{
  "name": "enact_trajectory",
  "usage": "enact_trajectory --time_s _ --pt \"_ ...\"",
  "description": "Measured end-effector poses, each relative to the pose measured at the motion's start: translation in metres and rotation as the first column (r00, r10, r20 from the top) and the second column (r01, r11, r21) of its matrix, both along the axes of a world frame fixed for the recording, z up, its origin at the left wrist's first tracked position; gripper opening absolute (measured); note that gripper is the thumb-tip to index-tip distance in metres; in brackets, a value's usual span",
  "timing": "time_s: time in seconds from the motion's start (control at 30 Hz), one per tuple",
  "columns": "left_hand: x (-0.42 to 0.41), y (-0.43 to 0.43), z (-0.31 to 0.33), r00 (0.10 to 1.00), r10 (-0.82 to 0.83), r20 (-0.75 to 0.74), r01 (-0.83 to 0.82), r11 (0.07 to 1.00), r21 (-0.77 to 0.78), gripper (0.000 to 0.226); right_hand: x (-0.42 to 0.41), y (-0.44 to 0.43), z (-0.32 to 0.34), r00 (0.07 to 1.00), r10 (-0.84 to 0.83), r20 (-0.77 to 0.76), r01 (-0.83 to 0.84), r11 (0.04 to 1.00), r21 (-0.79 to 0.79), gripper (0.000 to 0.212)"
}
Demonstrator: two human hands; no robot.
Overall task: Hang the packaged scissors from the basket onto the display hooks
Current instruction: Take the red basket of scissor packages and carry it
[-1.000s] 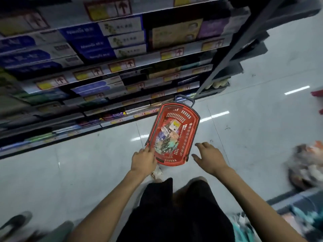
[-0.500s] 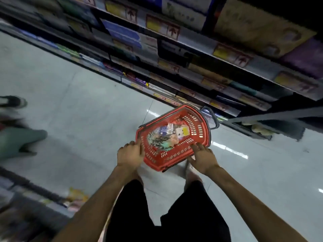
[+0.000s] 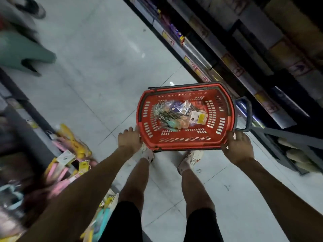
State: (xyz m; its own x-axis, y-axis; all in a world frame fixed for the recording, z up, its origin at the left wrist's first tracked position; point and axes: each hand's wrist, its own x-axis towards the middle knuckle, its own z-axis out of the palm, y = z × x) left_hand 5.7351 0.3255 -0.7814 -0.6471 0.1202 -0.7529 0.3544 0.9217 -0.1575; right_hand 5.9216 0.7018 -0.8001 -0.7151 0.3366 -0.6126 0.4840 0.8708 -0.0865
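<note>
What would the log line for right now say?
left hand: holds basket end | right hand: holds other end | packaged scissors: inside basket

Basket (image 3: 185,144) — red moulded plastic, slotted walls, smooth with a dull sheen; rim band and pull handle (image 3: 249,116) in dark grey matt plastic.
Packaged scissors (image 3: 174,114) — clear glossy film that catches the light, over printed card backing; pastel grips that look plastic.
Floor (image 3: 104,70): pale tile, polished, mirrors the ceiling lights.
Shelves (image 3: 244,55): dark matt edges with shiny label strips.
Shorts (image 3: 122,222): black matt cloth.
Shoes (image 3: 191,158): white, scuffed and marked.
</note>
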Motion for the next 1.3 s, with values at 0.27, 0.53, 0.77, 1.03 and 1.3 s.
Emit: enact_trajectory --time_s 0.27,0.53,0.77,1.03,1.3 --pt "0.000 0.037 -0.101 0.831 0.553 -0.060 -0.517 0.808 0.284 0.120 -0.040 0.030 -0.086 0.936 -0.334 -0.110 0.319 0.938 -0.140 0.097" --pt "0.012 0.038 -0.141 0.595 0.794 -0.122 -0.686 0.581 0.438 0.110 -0.070 0.036 -0.112 0.698 -0.711 -0.090 0.673 0.693 -0.256 0.073" --pt "-0.007 0.023 -0.131 0.438 0.899 0.006 -0.825 0.400 0.400 0.043 -0.090 0.053 -0.104 0.639 -0.767 -0.053 0.741 0.632 -0.227 0.039" --pt "-0.014 -0.014 -0.057 0.493 0.868 0.059 -0.823 0.444 0.354 0.042 -0.104 0.024 -0.026 0.685 -0.727 -0.040 0.710 0.679 -0.187 0.045" --pt "-0.036 -0.087 0.096 0.661 0.745 -0.089 -0.557 0.567 0.607 0.059 -0.153 -0.039 0.127 0.779 -0.619 -0.105 0.608 0.785 -0.115 0.069"
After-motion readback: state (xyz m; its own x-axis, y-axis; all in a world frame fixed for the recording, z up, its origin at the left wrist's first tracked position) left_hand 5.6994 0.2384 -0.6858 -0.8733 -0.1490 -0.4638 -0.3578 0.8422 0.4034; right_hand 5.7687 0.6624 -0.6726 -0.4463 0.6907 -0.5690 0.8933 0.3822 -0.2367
